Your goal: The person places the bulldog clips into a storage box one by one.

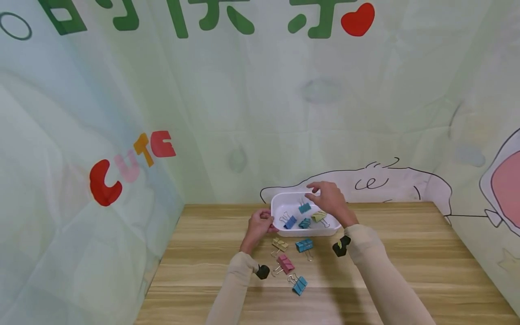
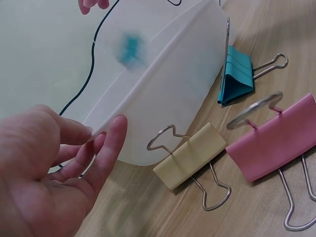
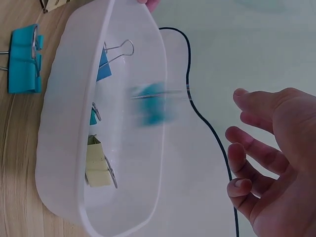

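A white plastic tray stands at the back of the wooden table. My left hand pinches its left rim between thumb and fingers. Over the far part of the tray hovers my right hand, fingers loosely bent and holding nothing. Below those fingers a teal binder clip is blurred in mid-air, apart from the hand in the right wrist view. Inside the tray lie a blue binder clip, another teal binder clip and a pale yellow binder clip.
In front of the tray, several binder clips lie on the table: a yellow clip, a blue clip, a pink clip and a nearer blue clip. A printed cloth backdrop rises right behind the table.
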{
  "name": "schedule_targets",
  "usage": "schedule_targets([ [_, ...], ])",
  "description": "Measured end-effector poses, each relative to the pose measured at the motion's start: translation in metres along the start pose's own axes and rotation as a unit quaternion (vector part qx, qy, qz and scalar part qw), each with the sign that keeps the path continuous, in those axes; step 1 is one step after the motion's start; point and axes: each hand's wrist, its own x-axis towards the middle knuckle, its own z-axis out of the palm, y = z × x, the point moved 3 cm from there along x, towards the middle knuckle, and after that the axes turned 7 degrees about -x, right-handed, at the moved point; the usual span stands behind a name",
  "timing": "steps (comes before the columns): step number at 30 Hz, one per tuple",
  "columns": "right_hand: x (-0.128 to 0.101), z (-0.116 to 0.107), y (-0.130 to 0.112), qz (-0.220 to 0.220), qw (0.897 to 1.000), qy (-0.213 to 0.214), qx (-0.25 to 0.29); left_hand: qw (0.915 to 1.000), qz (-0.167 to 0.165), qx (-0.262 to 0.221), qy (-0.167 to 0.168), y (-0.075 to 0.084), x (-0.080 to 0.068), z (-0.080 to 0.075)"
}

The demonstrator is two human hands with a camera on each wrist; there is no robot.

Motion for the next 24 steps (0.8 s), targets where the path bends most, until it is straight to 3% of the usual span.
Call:
schedule_targets([
  [12, -0.014, -0.001, 0.001, -0.014, 1.000, -0.021, 0.005, 0.9999, -0.006, 0.007, 0.008, 0.001, -0.002, 0.001],
  [24, -0.047, 0.012, -0.007, -0.055, 0.998, -0.016, -0.027, 0.9997, -0.016, 0.016, 0.008, 0.000, -0.001, 0.001],
])
